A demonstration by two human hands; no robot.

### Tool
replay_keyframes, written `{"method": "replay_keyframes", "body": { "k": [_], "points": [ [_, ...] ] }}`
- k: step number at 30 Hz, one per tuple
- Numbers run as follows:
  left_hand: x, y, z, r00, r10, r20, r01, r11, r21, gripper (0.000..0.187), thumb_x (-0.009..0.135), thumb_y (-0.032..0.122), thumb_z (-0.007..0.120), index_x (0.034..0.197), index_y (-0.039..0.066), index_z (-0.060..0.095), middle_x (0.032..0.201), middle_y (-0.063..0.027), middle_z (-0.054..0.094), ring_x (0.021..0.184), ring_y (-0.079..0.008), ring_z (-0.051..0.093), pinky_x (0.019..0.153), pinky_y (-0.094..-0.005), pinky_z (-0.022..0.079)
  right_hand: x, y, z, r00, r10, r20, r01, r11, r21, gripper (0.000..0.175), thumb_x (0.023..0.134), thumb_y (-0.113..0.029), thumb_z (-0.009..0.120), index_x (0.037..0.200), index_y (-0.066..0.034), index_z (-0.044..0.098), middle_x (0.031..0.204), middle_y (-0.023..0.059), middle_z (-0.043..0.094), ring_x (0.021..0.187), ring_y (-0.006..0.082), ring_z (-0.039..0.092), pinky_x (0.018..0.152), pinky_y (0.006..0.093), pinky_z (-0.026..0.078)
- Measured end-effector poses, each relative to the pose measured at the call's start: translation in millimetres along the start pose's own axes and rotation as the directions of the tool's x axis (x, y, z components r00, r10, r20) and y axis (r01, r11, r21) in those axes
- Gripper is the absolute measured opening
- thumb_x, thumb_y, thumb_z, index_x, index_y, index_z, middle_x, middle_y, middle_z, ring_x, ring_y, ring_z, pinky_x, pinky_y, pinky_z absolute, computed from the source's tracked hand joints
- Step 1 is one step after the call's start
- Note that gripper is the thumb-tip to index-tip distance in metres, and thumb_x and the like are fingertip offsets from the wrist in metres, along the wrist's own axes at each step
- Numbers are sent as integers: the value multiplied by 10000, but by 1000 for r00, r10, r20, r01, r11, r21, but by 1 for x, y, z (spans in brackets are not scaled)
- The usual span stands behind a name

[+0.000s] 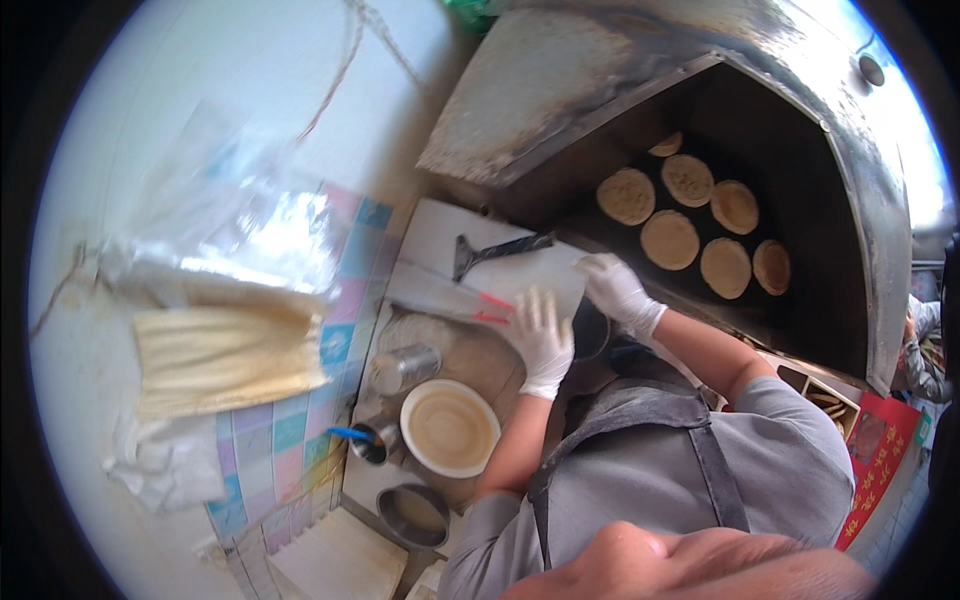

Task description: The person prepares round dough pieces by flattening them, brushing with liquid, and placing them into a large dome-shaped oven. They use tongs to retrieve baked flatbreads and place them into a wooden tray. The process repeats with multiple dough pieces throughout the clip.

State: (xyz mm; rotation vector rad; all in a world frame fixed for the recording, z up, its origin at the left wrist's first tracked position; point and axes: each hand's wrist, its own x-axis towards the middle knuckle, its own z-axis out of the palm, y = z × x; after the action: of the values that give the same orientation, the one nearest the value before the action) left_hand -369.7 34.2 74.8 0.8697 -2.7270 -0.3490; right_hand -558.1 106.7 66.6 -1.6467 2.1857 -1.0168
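My left hand (544,345), in a thin whitish glove, is spread flat over the edge of a pale worktop (420,232). Its fingers reach toward two red strips (491,307), perhaps the handles of a tool. At the worktop's corner beside the griddle, my right hand (619,292), gloved too, has its fingers bent; whatever they may hold is hidden. A black scraper-like tool (480,255) lies beyond both hands. Between my wrists shows part of a dark round vessel (591,330). Several round flatbreads (670,240) lie apart on the dark griddle (667,292).
Metal walls (847,210) surround the griddle. Left of me stand a white bowl (450,427), a metal canister (405,369), a metal cup (371,442) with a blue handle and a grey basin (412,516). A yellowish cloth (225,360) hangs on the wall. Another person (926,349) is at far right.
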Motion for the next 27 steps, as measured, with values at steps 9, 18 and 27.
{"method": "replay_keyframes", "body": {
  "k": [9,18,27],
  "points": [
    [-130,-103,-52,945,-166,280,152,986,71,378,839,315,578,1089,46,669,1492,-218,290,1393,-485,138,1093,-639,143,63,-146,136,929,252,269,-168,939,-299,474,810,-109,569,1264,-16,465,1087,197,560,885,365,636,707,440,529],
    [-134,-128,-62,939,61,339,-89,994,69,392,880,325,550,1135,50,665,1497,-220,283,1405,-463,111,1117,-599,118,-175,-91,13,675,600,-430,-335,768,546,379,882,-211,625,1215,-56,533,909,89,621,855,231,614,779,351,504],
    [-155,-142,-84,951,-55,303,48,998,31,404,900,303,550,1203,45,614,1503,-243,250,1407,-462,97,1123,-583,124,-310,45,-13,89,990,107,-148,-93,985,282,953,-335,550,975,-54,565,718,59,602,541,159,564,441,289,457]
  ]
}}
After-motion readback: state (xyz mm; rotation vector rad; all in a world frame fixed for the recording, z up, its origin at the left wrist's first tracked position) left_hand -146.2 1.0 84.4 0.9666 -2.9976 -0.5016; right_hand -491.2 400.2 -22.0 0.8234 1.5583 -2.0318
